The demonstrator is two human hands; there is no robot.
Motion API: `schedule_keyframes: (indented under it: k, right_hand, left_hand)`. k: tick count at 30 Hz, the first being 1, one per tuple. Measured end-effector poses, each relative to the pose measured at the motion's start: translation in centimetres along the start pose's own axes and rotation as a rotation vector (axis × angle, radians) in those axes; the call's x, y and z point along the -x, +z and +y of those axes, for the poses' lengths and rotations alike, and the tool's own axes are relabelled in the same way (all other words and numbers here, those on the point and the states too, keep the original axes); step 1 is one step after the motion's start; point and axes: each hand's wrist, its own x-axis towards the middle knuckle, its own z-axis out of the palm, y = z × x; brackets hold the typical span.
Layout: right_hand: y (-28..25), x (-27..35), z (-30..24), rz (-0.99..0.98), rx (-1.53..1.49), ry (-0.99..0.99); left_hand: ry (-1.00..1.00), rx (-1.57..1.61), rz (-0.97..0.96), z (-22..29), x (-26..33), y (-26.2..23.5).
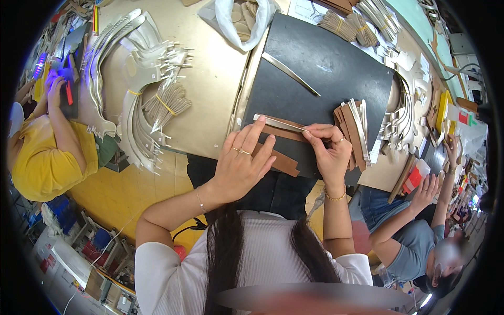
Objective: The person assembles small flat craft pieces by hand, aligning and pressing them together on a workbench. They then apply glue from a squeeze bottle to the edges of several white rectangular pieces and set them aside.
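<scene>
My left hand (242,160) lies flat with fingers spread, its fingertips pressing the left end of a pale narrow strip (277,123) laid on a brown leather strip (286,132) on the black mat (325,68). My right hand (329,149) pinches the right end of that pale strip between thumb and finger. Another brown strip (281,161) lies under my left palm's edge. Just right of my right hand sits a stack of brown and pale strips (353,128). A single pale strip (290,73) lies loose further up the mat.
Bundles of pale curved strips (142,79) cover the tan table at left. A white plastic bag (242,21) holds pieces at the top. One person in yellow (42,157) works at left, another in blue-grey (415,241) at right beside a red-and-white bottle (416,176).
</scene>
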Motion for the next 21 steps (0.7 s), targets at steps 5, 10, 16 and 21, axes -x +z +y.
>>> schedule_keyframes:
  k: [5, 10, 16, 21]
  right_hand:
    - [-0.02, 0.03, -0.24, -0.009, 0.026, -0.001]
    - [0.06, 0.00, -0.36, -0.005, 0.044, -0.012]
    - [0.02, 0.12, -0.45, -0.002, 0.081, -0.028]
    - [0.08, 0.04, -0.55, -0.006, 0.077, -0.025]
  left_hand:
    - [-0.005, -0.013, -0.017, 0.00, 0.01, 0.03]
    - [-0.008, 0.008, -0.032, -0.01, -0.03, 0.06]
    - [-0.011, 0.021, -0.034, -0.03, -0.04, 0.14]
    - [-0.010, 0.017, -0.019, -0.03, -0.14, 0.19]
